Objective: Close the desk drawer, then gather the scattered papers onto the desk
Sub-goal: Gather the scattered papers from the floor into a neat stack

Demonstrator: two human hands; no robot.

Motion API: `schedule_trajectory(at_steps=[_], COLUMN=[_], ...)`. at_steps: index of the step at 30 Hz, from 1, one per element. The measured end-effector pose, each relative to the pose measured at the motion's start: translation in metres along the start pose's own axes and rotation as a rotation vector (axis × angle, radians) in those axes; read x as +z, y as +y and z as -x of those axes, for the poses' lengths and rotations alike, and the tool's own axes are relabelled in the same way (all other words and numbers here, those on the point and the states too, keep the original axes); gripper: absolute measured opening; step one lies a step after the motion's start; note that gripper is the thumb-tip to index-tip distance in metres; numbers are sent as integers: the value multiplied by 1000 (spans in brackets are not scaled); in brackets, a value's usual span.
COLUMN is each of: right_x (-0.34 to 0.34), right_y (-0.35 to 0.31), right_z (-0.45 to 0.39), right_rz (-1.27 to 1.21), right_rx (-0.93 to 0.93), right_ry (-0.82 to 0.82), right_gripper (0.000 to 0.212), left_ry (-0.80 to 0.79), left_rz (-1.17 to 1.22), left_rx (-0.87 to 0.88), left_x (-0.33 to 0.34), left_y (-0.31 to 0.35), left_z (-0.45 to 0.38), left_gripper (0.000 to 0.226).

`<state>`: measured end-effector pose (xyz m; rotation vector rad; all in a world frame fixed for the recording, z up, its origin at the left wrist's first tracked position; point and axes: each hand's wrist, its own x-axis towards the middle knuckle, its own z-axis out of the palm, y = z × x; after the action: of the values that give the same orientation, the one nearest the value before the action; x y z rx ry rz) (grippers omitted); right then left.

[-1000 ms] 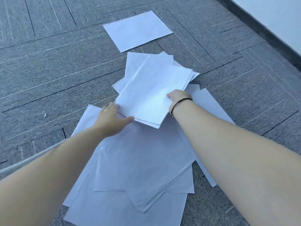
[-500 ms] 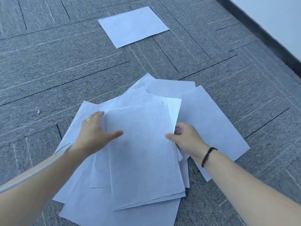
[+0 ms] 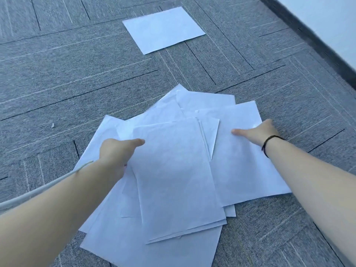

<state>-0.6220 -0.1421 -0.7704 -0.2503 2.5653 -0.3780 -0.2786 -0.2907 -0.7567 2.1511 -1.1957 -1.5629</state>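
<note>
— The left hand (image 3: pixel 117 151) is pinching the near stack (image 3: pixel 179 180) at its left edge, thumb on top, fingers hidden under the paper. See it?

— Yes. And the right hand (image 3: pixel 258 132) lies spread and flat on the sheet (image 3: pixel 246 160) at the right of the pile, holding nothing, just pressing.

— So the papers are all on the carpet (image 3: pixel 77 83), fanned out, corners pointing every way. No desk or drawer in sight from here.

— I'd say the step is squaring them up. Best to slide that right sheet inward under the palm, toward the stack the left hand keeps, rather than lifting it alone.

— Agreed. Thin paper on carpet drags and creases; a light, flat push should do better than a grab at a corner.

— Then lift the whole pile from beneath with both hands, or the bottom sheets will slip out.

— And further off, one lone sheet (image 3: pixel 163 29) lies well apart, toward the wall (image 3: pixel 327 22). That one needs its own reach.

— Gather the pile first, I think.
</note>
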Motion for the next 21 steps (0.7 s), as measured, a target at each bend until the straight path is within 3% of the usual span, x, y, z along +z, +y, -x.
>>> schedule_trajectory(at_steps=[3,5,7,9,13,16,21], right_x=[20,32,37,36,32,31,36], right_y=[0,0,-2,0,-1,-11,-21], right_z=[10,18,25,30,33,29,34], right_rz=[-257,-245,-191,-129,-91,-428,-749], right_rx=[-78,-173,-254,-362,-476,-339,-206], right_ry=[-24,-71,-106,-122,-121,-97,-264], right_gripper=[79,49,31,16,10,5,10], left_ry=[-26,-104,-186,-182,-200,-260,-336], left_rz=[-16,-37,-57,-193,-231,-68,133], left_rx=[15,22,57,213,433,427,343], left_x=[0,-2,-5,-13,-36,-50,-59], left_y=[0,-3,-7,-12,-17,-18,-11], left_z=[2,4,3,-2,-14,-21,-25], left_gripper=[51,50,30,16,24,11,10])
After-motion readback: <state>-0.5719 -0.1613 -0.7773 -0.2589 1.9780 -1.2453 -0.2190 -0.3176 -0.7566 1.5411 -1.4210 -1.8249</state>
